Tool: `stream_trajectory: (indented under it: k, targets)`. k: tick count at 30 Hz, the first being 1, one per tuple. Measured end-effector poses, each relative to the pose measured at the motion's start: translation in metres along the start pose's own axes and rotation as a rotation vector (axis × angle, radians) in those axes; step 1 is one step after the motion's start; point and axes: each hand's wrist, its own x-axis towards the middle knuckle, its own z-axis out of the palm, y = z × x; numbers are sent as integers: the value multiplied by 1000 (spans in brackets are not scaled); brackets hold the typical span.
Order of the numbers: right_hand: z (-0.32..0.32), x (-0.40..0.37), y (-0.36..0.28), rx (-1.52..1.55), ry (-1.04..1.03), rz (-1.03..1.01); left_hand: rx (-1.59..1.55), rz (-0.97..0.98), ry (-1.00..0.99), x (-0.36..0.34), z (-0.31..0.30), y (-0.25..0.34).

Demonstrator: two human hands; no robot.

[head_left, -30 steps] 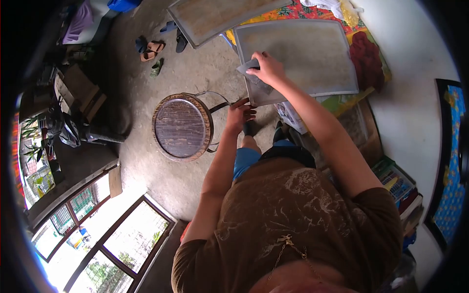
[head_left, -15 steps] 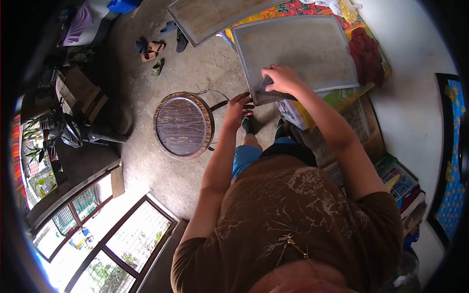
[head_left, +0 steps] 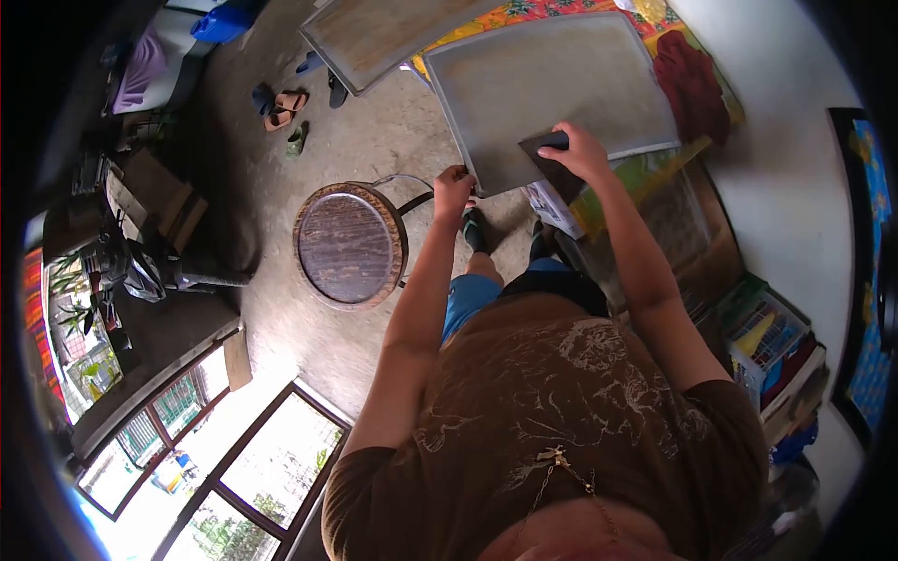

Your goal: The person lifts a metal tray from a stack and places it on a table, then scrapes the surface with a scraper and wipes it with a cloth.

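My right hand (head_left: 582,154) is closed round the dark handle of a flat, dark scraper-like tool (head_left: 558,176). The tool lies over the near edge of a large grey rectangular panel (head_left: 552,89) with a pale rim. At the panel's near left corner, the fingers of my left hand (head_left: 454,190) are pinched on its edge. A second similar panel (head_left: 388,39) lies beyond it to the left. Both panels rest over a red and yellow patterned cloth (head_left: 524,13).
A round wooden stool (head_left: 350,246) stands left of my legs. Sandals (head_left: 279,112) lie on the concrete floor. A dark red cloth (head_left: 690,86) is at the panel's right, by the white wall (head_left: 786,93). A crate of items (head_left: 765,329) stands at the right.
My right hand has moved right with the tool, away from the panel's near left corner, and the tool's blade now shows more fully. My left hand has closed on the corner.
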Motion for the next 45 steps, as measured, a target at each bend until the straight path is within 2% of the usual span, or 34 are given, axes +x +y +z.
stream_trajectory:
  k: [12, 18, 21, 24, 30, 33, 42, 45]
  targets:
    - [10, -4, 2, 24, 72, 10, -22, -81, -58, 5, -4, 9]
    - [11, -5, 2, 7, 81, 17, 59, -120, 47, 10, 2, 22]
    - [8, -4, 0, 6, 66, 38, 70, -165, 4, 18, -2, 21]
    - [8, -1, 0, 4, 45, 58, -26, -57, 27, 24, 0, 24]
    - [8, -1, -1, 11, 40, 61, 90, -101, 63, 38, 0, 39]
    - [9, -3, -1, 12, 45, 71, -13, -140, 27, 41, -2, 35]
    - [9, -8, -7, 6, 89, 79, 48, -203, 17, 43, -2, 48]
    - [8, -8, -8, 9, 91, 81, 58, -217, -65, 48, -7, 39]
